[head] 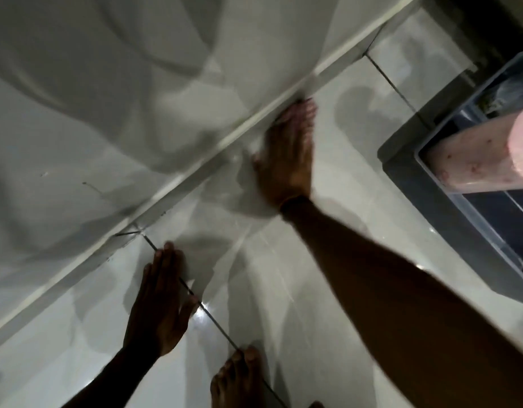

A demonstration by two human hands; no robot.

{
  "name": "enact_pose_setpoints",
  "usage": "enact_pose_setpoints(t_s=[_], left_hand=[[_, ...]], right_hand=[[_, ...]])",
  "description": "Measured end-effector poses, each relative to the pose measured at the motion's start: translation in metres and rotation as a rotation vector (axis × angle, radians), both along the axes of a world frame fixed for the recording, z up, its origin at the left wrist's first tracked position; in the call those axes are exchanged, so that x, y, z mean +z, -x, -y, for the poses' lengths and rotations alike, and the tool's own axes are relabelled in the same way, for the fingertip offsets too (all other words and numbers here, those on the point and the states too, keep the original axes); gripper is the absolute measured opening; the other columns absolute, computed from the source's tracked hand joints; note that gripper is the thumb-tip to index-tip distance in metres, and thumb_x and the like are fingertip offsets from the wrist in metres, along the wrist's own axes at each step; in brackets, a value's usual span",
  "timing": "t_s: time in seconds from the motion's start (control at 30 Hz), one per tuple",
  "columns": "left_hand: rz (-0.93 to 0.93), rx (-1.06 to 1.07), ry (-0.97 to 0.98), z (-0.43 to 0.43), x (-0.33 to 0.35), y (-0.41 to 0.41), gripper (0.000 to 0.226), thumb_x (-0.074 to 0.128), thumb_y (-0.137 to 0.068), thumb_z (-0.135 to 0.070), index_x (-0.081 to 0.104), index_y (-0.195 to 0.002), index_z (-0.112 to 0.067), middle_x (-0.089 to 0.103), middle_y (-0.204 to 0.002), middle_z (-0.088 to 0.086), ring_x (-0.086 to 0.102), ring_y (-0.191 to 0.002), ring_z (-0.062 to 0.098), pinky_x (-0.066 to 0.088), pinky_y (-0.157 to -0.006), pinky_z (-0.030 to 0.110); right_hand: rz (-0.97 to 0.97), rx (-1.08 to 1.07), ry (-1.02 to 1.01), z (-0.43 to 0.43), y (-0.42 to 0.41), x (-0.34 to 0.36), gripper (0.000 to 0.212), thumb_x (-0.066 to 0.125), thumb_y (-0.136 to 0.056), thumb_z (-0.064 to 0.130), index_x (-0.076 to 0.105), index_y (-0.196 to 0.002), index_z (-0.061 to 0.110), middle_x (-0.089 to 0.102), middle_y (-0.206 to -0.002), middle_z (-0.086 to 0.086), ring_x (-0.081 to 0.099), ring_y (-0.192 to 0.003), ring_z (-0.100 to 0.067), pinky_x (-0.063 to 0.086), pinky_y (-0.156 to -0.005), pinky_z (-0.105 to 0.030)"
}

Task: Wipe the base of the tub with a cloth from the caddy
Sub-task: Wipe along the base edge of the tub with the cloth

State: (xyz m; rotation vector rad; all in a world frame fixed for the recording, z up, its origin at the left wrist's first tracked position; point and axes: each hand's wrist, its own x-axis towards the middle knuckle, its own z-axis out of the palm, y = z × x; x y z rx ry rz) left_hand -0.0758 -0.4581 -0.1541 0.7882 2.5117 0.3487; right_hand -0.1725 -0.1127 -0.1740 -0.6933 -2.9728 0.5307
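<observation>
- Tub (107, 107): white side panel, fills the upper left of the view and runs diagonally from lower left to upper right. Shadows lie across it.
- Strip (192, 172): pale trim along the foot of the tub, where the panel meets the floor.
- Floor (283, 275): glossy pale tiles with dark grout lines. One small bright glare spot lies just beside the left hand.
- Right hand (286, 154): palm down, flat on a tile, fingers stretched out together. The fingertips reach the strip at the tub's base. Nothing is seen in its hold. It is blurred, so fine detail is lost. A dark band sits at the wrist, and the forearm runs off to the lower right.
- Left hand (160, 304): spread flat, palm down, over a grout line, well short of the tub. It holds nothing. The forearm enters from the lower left.
- Foot (239, 375): bare, toes on the grout line, at the bottom edge, near the left hand.
- Caddy (401, 172): dark grey-blue bin with a pale rim, on the floor at the right edge, well apart from both hands.
- Pink item (475, 163): pale pink with red spots, over the caddy's opening. Whether it is the cloth cannot be told.
</observation>
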Motion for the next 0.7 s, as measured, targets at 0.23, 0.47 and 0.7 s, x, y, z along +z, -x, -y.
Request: enact_pose_setpoints(t_s=[0.23, 0.47, 0.7], left_hand=[[0.0, -0.025, 0.103, 0.002, 0.003, 0.004, 0.088, 0.014, -0.103, -0.067, 0.01, -0.165, -0.005, 0.006, -0.175, 0.015, 0.0, -0.163, 0.028, 0.01, -0.131, 0.046], [0.063, -0.04, 0.197, -0.003, 0.027, 0.016, 0.098, 0.01, -0.097, -0.077, 0.01, -0.165, -0.006, 0.009, -0.173, 0.012, 0.008, -0.161, 0.028, 0.023, -0.128, 0.05], [0.042, -0.198, 0.177, -0.08, 0.123, 0.006, 0.103, 0.0, -0.094, -0.08, 0.007, -0.165, -0.007, 0.0, -0.174, 0.009, 0.0, -0.161, 0.024, 0.014, -0.13, 0.043]], right_hand=[[-0.024, 0.575, 0.215, 0.16, -0.064, -0.008, 0.056, 0.038, -0.096, 0.014, 0.06, -0.147, 0.013, 0.059, -0.155, -0.013, 0.05, -0.148, -0.037, 0.013, -0.134, -0.046], [0.025, 0.443, 0.802, 0.126, -0.062, 0.039, 0.066, 0.04, -0.086, -0.026, 0.063, -0.142, 0.001, 0.057, -0.153, -0.022, 0.046, -0.15, -0.034, 0.027, -0.132, -0.032], [-0.149, -0.245, 0.948, 0.051, -0.157, 0.15, 0.062, 0.04, -0.094, -0.022, 0.061, -0.144, 0.008, 0.063, -0.148, -0.007, 0.057, -0.14, -0.017, 0.04, -0.124, -0.031]])
